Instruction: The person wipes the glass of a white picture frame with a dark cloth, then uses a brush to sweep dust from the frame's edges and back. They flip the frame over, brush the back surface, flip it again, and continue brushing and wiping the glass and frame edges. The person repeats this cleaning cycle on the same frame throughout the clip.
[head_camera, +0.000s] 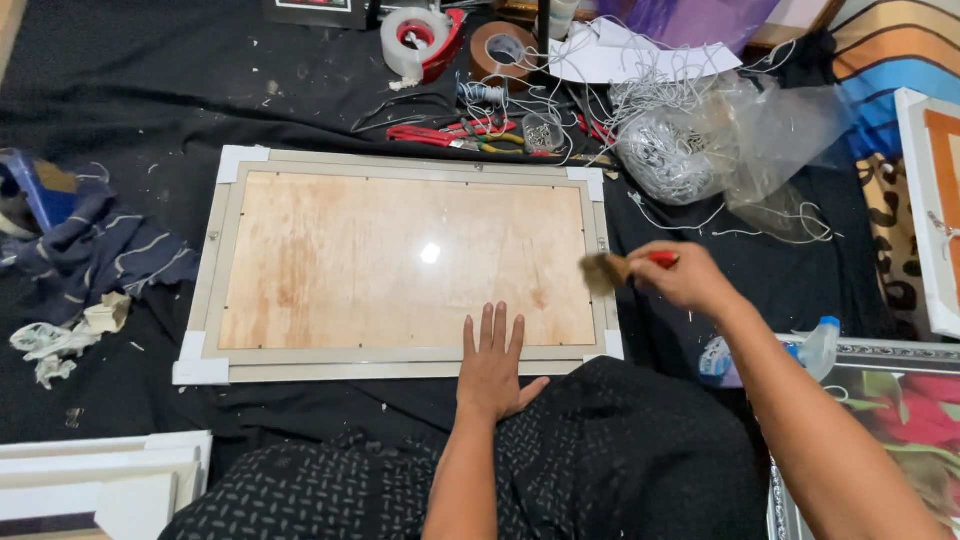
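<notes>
On the left lies one striped cloth (95, 250) on the black surface (150, 110). One picture frame (400, 262) lies face down in the middle, its wooden back up. The left hand (492, 365) rests flat and open on its lower edge. The right hand (688, 277) grips one brush (612, 268) at the frame's right edge. Two tape rolls (418, 42) stand behind

Frame's backing board (400, 262) looks like pale plywood, smooth and kinda glossy with a glare spot. Rails (400, 361) seem matt metal, floor cloth (150, 90) is matt black fabric, bag (760, 130) is crinkly clear plastic.
</notes>
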